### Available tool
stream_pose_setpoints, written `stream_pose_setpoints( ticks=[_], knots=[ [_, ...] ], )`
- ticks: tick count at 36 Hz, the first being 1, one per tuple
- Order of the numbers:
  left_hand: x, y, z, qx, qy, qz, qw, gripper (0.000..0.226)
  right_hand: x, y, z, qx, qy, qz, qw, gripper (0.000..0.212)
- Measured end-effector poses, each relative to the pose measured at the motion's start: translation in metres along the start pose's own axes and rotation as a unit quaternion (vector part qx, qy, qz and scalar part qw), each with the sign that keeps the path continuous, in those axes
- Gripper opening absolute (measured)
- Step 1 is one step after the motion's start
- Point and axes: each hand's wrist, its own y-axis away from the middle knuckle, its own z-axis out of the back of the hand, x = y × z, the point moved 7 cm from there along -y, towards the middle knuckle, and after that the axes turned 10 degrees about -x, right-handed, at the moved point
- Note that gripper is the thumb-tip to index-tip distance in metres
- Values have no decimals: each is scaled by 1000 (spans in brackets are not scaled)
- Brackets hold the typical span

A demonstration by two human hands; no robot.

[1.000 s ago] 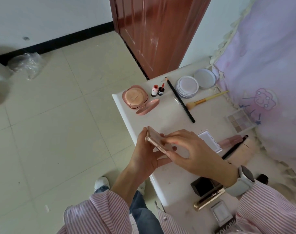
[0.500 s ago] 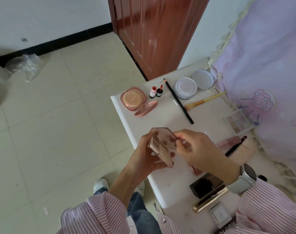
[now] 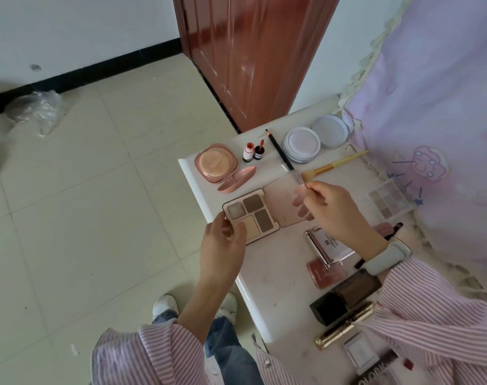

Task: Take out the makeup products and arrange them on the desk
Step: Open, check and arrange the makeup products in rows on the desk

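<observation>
An open pink eyeshadow palette [image 3: 250, 215] with brown and beige pans lies at the left edge of the white desk [image 3: 278, 276], its lid [image 3: 278, 202] folded out flat to the right. My left hand [image 3: 223, 245] holds the palette's near-left corner, thumb on top. My right hand [image 3: 334, 209] pinches a clear plastic sheet [image 3: 299, 187] raised over the lid. Laid out behind are a pink cushion compact [image 3: 215, 162], two small bottles [image 3: 253, 152], a black pencil [image 3: 280, 150], a white jar [image 3: 302, 144] and a brush [image 3: 336, 163].
A clear multi-pan palette [image 3: 388, 201] lies by the pink curtain [image 3: 431, 107] on the right. Nearer me are an open blush compact [image 3: 327, 269], a black box [image 3: 330, 307], a gold tube [image 3: 345, 326] and a small white compact [image 3: 360, 352]. The desk's left edge drops to tiled floor.
The closed palette I held above the desk has been opened and now lies flat at the desk's left edge. My right hand has lifted a clear sheet off it.
</observation>
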Motion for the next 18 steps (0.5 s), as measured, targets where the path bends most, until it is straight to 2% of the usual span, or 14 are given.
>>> stream_pose_setpoints(
  ticks=[4, 10, 14, 16, 18],
  knots=[
    [2, -2, -5, 3, -67, -6, 998, 21, 3, -10, -6, 3, 7, 10, 1000, 20],
    [5, -2, -5, -14, -106, -23, 994, 35, -1, -12, -10, -1, 4, 16, 1000, 25],
    [7, -1, -3, -18, -124, -36, 991, 40, -3, -4, 6, -58, 26, 55, 996, 36],
    [8, 1, -1, -19, -129, -43, 990, 42, -6, 8, 20, -109, 65, 85, 988, 34],
    [10, 2, 0, -19, -127, -37, 991, 43, -12, 21, 27, -132, 168, 110, 971, 40]
  ],
)
